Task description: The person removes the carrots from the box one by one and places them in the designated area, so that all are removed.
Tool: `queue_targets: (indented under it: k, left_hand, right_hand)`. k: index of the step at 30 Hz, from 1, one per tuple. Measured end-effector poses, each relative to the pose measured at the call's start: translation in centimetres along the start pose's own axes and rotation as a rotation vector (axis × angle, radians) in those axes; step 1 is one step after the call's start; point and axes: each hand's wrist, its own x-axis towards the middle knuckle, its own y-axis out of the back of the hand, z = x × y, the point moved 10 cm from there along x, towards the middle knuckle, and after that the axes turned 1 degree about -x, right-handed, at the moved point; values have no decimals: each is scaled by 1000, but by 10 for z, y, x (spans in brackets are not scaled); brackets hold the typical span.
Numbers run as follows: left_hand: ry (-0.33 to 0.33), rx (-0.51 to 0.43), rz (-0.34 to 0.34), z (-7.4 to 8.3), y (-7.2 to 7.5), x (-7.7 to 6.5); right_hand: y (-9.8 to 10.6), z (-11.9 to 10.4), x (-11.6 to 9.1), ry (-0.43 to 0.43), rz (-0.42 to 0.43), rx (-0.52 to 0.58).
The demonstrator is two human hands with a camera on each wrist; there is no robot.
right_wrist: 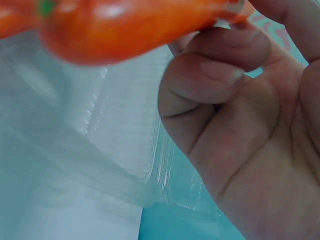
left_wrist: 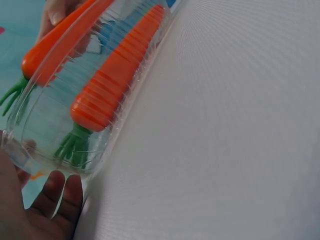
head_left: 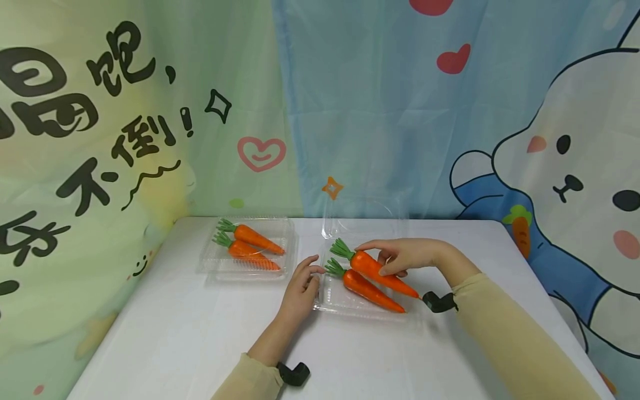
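Observation:
My right hand pinches an orange carrot with green leaves, thumb and fingers around its body. It is tilted over an open clear plastic box. A second carrot lies in that box, its leaves toward the left. At the box's left end is my left hand, its relaxed fingertips against the wall. Close up in the left wrist view, fingers of that hand touch the end of the box beside the leaves. The right wrist view shows the held carrot above curled fingers.
Another clear box stands at the back left of the white table, with two carrots inside. Behind the right box rises its clear lid, near the printed backdrop. The table's far edge lies just behind both boxes.

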Motion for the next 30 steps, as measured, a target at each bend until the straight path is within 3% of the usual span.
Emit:
queue_targets:
  k: [11,15,30]
  left_hand:
    - [-72,60,36,7,2,-2]
    - [-68,71,33,7,2,-2]
    - [-39,103,32,3,0,-2]
  right_hand:
    - [22,9,-18,35,122,23]
    - [34,18,-29,28,176,32]
    - [68,99,-74,-117,402,141]
